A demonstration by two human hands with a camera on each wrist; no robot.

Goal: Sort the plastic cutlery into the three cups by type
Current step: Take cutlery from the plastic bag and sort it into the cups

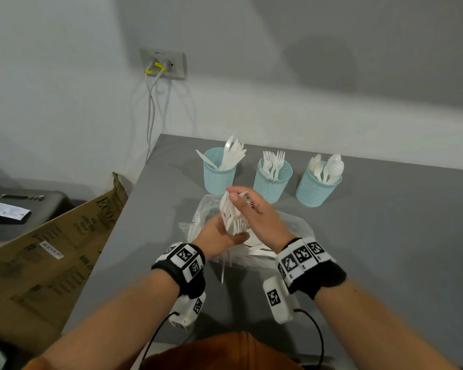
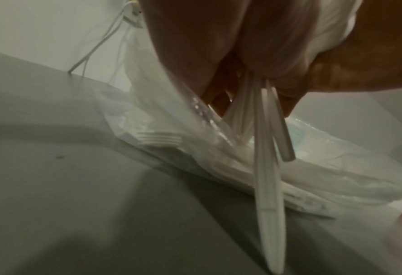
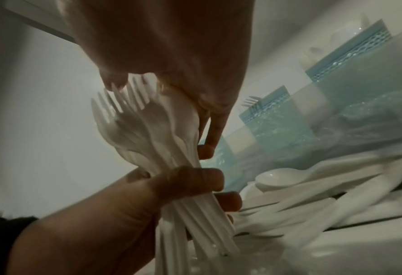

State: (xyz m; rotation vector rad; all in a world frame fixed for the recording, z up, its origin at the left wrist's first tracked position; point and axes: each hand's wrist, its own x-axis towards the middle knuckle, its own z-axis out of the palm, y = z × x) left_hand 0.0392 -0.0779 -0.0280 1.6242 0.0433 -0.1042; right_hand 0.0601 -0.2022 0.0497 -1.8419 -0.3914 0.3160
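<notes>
We see the left hand [image 1: 219,231] clenched round the handles of a fork bundle [image 3: 148,134] above the bag [image 1: 292,222], near the three cups; the right hand [image 1: 254,212] pinches its tines. A loose grip could spill forks into the unsorted pile [image 3: 312,186].

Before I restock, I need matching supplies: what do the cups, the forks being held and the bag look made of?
Cups: likely moulded plastic, matt pale blue, walls pierced in a mesh pattern. Forks: white plastic, smooth with a slight sheen, thin tines. Bag: thin clear plastic film, glossy and crinkled, cutlery visible through it.
</notes>
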